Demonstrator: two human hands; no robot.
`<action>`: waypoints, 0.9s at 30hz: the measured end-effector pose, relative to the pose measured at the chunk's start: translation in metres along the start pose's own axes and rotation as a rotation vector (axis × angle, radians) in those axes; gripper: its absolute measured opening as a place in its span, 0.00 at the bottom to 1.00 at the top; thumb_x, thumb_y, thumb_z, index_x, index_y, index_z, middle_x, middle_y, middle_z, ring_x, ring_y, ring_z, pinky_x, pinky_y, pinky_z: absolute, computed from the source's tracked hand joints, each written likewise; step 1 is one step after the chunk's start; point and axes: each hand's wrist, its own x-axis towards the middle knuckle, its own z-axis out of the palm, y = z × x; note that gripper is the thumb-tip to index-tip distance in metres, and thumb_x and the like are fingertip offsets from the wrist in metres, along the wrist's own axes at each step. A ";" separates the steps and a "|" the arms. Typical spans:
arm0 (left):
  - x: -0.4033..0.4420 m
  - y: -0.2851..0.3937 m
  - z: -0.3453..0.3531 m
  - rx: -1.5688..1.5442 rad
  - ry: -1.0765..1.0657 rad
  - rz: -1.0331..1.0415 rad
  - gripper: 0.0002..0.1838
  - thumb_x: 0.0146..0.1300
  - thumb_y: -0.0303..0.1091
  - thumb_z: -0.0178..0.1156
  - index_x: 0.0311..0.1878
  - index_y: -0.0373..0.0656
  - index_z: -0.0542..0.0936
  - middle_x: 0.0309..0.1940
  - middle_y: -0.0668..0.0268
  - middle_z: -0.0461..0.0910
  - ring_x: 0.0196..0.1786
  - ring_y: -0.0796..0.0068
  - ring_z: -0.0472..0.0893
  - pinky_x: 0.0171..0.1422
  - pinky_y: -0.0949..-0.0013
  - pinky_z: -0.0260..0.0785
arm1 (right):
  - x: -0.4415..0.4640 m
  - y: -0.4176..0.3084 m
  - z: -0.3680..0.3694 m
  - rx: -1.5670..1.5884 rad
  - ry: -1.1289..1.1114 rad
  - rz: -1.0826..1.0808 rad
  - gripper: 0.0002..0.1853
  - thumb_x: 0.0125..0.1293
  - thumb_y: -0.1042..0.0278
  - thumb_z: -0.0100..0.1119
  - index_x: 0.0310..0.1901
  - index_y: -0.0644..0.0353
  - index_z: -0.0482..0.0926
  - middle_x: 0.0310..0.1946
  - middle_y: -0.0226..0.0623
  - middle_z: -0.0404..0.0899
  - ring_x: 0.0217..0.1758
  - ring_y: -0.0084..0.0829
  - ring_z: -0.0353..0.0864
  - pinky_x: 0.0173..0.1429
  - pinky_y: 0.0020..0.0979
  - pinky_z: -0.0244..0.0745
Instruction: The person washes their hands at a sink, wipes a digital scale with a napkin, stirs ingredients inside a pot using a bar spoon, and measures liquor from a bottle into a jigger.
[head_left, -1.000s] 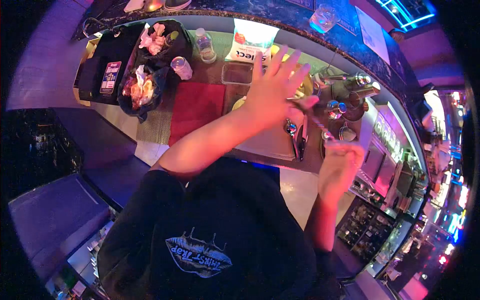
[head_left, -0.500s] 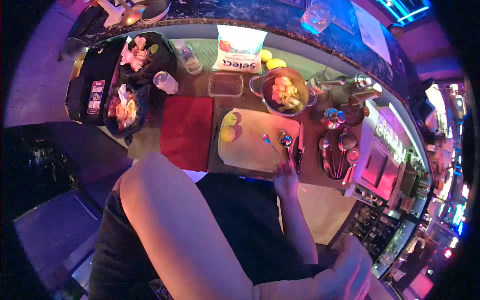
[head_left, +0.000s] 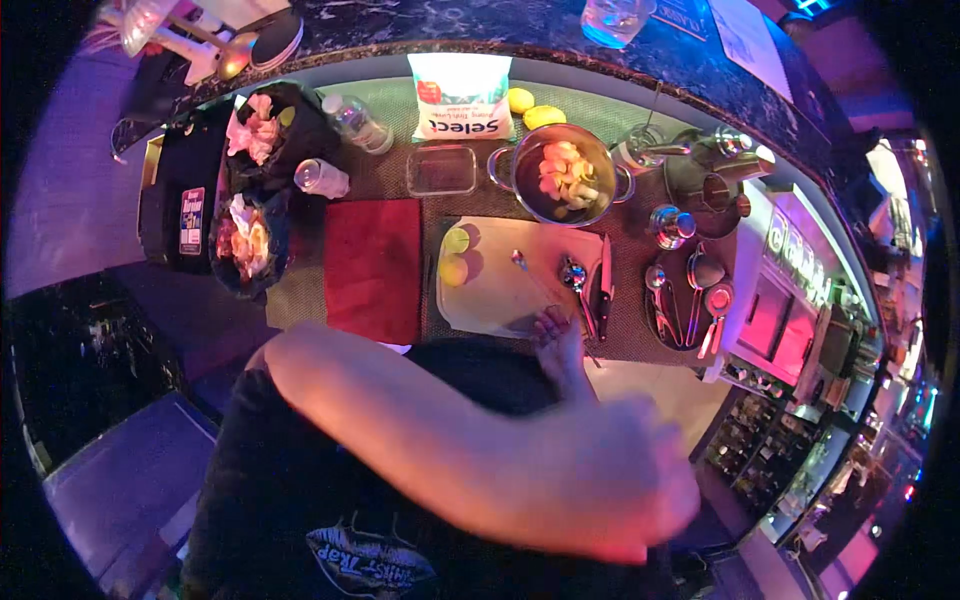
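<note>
My right hand (head_left: 558, 338) is at the near edge of the white cutting board (head_left: 500, 300), fingers curled at the thin stem of a bar spoon (head_left: 518, 260) whose bowl lies over the board. My left hand (head_left: 640, 490) is close below the camera, crossing over the right forearm; motion blur hides its fingers. On the board's left side are two pale green citrus pieces, one a lime (head_left: 456, 241). A metal squeezer (head_left: 574, 275) rests at the right side, beside a knife (head_left: 605, 285) with a dark handle.
Behind the board stand a pot (head_left: 566, 212) of cut fruit, a glass dish (head_left: 441, 170), lemons (head_left: 545, 117) and a Select bag (head_left: 461, 97). A red cloth (head_left: 373, 270) lies left. A tray of strainers (head_left: 704, 268) and a jigger (head_left: 671, 226) sit right.
My left arm has swung lower and leftward across my body. The spoon's bowl has shifted slightly up and left over the board. The view has tilted slightly.
</note>
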 end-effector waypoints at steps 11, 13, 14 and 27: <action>-0.114 -0.153 0.107 -0.794 -0.115 -0.336 0.35 0.70 0.57 0.74 0.73 0.47 0.81 0.67 0.54 0.83 0.65 0.51 0.81 0.73 0.51 0.73 | -0.045 -0.031 0.031 -0.910 -0.295 0.217 0.24 0.84 0.46 0.59 0.65 0.57 0.85 0.55 0.33 0.89 0.55 0.29 0.86 0.61 0.34 0.80; -0.120 -0.141 0.099 -0.850 -0.226 -0.290 0.43 0.66 0.61 0.76 0.79 0.49 0.77 0.75 0.52 0.78 0.74 0.48 0.77 0.79 0.45 0.69 | -0.061 -0.043 0.054 -1.195 -0.366 0.282 0.25 0.83 0.46 0.60 0.67 0.57 0.85 0.58 0.33 0.88 0.58 0.29 0.85 0.64 0.34 0.80; -0.122 -0.133 0.095 -0.803 -0.297 -0.262 0.53 0.59 0.66 0.79 0.83 0.52 0.71 0.81 0.53 0.70 0.81 0.43 0.68 0.82 0.37 0.62 | -0.068 -0.049 0.067 -1.340 -0.404 0.314 0.26 0.83 0.46 0.61 0.68 0.58 0.84 0.60 0.33 0.88 0.60 0.30 0.84 0.65 0.34 0.80; -0.100 -0.118 0.021 -0.651 -0.531 -0.105 0.72 0.41 0.65 0.85 0.89 0.58 0.59 0.91 0.52 0.52 0.90 0.33 0.48 0.81 0.13 0.46 | -0.067 -0.069 0.122 -1.678 -0.431 0.441 0.28 0.81 0.45 0.63 0.73 0.54 0.83 0.66 0.33 0.86 0.63 0.29 0.83 0.69 0.33 0.79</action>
